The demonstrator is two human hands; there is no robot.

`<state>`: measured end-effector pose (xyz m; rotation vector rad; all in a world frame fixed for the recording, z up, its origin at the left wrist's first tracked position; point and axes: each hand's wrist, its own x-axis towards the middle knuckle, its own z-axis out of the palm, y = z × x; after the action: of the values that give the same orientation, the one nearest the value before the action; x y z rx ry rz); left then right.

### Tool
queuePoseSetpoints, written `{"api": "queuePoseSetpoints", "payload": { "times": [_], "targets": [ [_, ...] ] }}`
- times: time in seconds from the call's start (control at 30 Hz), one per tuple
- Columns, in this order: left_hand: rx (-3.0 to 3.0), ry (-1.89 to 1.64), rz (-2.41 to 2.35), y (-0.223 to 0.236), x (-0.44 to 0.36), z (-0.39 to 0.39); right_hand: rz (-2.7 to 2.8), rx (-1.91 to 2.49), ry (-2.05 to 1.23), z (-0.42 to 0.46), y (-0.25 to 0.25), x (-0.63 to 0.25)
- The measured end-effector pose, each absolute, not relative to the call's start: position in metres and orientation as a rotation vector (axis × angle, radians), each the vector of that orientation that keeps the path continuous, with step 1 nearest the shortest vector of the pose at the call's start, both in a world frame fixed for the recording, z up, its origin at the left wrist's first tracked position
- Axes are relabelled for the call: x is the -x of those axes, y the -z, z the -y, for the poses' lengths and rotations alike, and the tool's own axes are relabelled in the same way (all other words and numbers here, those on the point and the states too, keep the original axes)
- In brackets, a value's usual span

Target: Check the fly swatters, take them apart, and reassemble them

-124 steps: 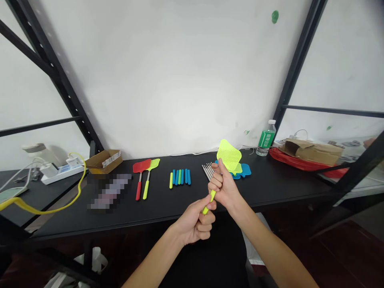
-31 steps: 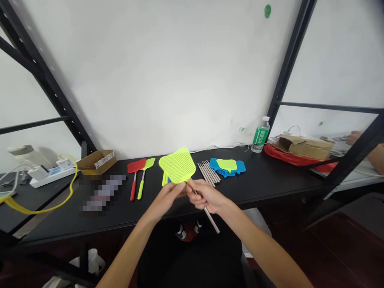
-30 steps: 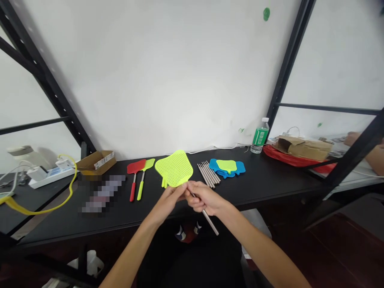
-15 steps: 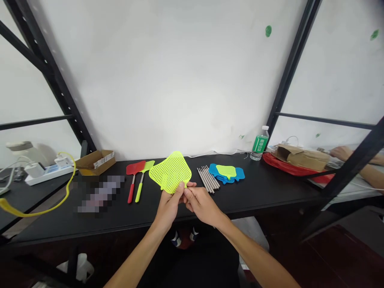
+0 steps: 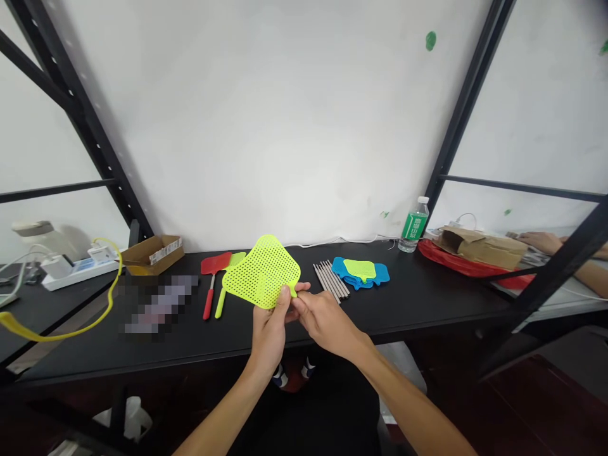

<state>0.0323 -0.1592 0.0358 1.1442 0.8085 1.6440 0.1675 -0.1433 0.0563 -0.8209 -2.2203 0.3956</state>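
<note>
My left hand (image 5: 272, 326) grips a yellow-green perforated fly swatter head (image 5: 263, 269), thumb on its face near the lower edge. At the head's narrow neck, my right hand (image 5: 325, 320) is closed with thumb and fingers pinched together; whether a rod is also inside that grip is hidden. Beyond my right hand lie several metal rods (image 5: 331, 280) side by side. Next to them is a pile of blue swatter heads (image 5: 379, 273) with a yellow-green swatter head (image 5: 360, 269) on top. To the left lie a red fly swatter (image 5: 209, 297) and a yellow-green fly swatter (image 5: 221, 303), partly covered by the held head.
On the black table (image 5: 285, 345) a small open cardboard box (image 5: 152, 254) stands left, near a white power strip (image 5: 80, 273) and yellow cable (image 5: 111, 297). A water bottle (image 5: 414, 225) is back right. Beyond the rack post, another person's arm (image 5: 589, 275) rests near torn cardboard (image 5: 479, 246).
The held swatter head has turned to the left and now covers part of the yellow-green fly swatter. Both hands keep their grip at its neck end.
</note>
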Motion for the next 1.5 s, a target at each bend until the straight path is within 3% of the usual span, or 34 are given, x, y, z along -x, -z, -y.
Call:
{"api": "queuePoseSetpoints", "payload": {
  "times": [0.4, 0.53, 0.6, 0.83, 1.3, 1.5],
  "targets": [
    [-1.131, -1.616, -0.773, -0.045, -0.026, 0.163, 2.165, 0.614, -0.911, 0.154, -0.080, -0.174],
    [-0.929, -1.825, -0.732, -0.071, 0.006, 0.162, 2.140, 0.532, -1.124, 0.161, -0.084, -0.182],
    [-0.908, -2.053, -0.710, -0.090, 0.030, 0.164, 2.011, 0.554, -1.215, 0.156, -0.081, -0.187],
    [-1.010, -2.087, -0.762, -0.110, 0.055, 0.173, 1.252, 0.605, -1.517, 0.111, -0.064, -0.198],
    [-1.023, -2.010, -0.751, -0.101, 0.036, 0.168, 0.922, 0.567, -1.542, 0.088, -0.060, -0.211],
    [-1.100, -1.939, -0.781, -0.095, 0.038, 0.166, 1.168, 0.923, -1.412, 0.026, -0.047, -0.177]
  ]
}}
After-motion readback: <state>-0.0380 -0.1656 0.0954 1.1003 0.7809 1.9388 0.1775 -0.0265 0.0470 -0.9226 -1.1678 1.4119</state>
